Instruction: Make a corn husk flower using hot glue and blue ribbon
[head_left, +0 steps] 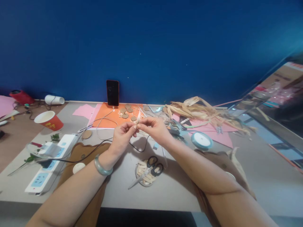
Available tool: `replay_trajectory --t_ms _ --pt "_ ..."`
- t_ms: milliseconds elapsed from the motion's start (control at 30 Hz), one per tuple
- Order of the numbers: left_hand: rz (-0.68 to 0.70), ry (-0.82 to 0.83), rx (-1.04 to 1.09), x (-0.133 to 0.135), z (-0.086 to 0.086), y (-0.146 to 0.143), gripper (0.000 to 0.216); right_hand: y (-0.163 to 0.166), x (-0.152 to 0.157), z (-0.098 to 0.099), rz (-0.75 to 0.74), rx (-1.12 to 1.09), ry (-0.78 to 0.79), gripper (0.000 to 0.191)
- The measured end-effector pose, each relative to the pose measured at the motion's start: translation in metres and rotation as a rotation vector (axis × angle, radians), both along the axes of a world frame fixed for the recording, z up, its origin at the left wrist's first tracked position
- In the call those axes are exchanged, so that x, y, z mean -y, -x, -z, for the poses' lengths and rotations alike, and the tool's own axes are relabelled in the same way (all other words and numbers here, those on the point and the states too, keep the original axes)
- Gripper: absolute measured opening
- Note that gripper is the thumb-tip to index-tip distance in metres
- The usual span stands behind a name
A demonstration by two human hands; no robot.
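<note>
My left hand (123, 135) and my right hand (153, 127) meet fingertip to fingertip above the middle of the table. Pinched between them is a small pale piece of dried corn husk (138, 116), its pointed end sticking up; the fingers hide its lower part. Below the hands, black-handled scissors (149, 170) lie across a small round dish of cut husk strips (148, 181). Beyond the hands, several brown discs (125, 115) and pale shreds lie on an orange sheet (104, 110). A heap of long dried corn husks (191, 108) lies at the back right.
A phone (113, 93) leans on the blue wall. To the left are a power strip (55, 160) with cables and a red paper cup (49, 120). At right, a ribbon spool (202, 140) lies by pink paper (222, 137). Brown cloth lies under both forearms.
</note>
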State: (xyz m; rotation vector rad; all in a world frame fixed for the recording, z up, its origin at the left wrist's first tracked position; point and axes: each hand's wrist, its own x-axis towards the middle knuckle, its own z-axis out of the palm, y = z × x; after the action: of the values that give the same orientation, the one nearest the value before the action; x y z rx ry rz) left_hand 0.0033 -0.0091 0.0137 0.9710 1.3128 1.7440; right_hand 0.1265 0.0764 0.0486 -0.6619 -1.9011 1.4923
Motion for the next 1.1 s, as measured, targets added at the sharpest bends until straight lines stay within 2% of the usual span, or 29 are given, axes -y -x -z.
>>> replay_trajectory --t_ms 200,500,867,1100 --pt "-0.043 -0.020 -0.054 0.0020 -0.0003 -0.0034 0.023 0.0009 0.0025 0.0003 0.039 0.011 -0.034 0.015" --pt "-0.111 -0.028 -0.153 0.0023 0.0081 -0.0038 0.018 0.0015 0.0036 0.0045 0.087 0.025 -0.019 0.012" --pt "-0.017 -0.045 -0.072 -0.0010 0.0088 -0.0020 0.023 0.0006 0.0029 0.0036 0.071 0.013 -0.047 0.012" --pt "0.033 -0.003 -0.064 0.0008 0.0024 -0.0019 0.022 -0.0001 0.0017 0.0019 0.074 0.031 -0.035 0.013"
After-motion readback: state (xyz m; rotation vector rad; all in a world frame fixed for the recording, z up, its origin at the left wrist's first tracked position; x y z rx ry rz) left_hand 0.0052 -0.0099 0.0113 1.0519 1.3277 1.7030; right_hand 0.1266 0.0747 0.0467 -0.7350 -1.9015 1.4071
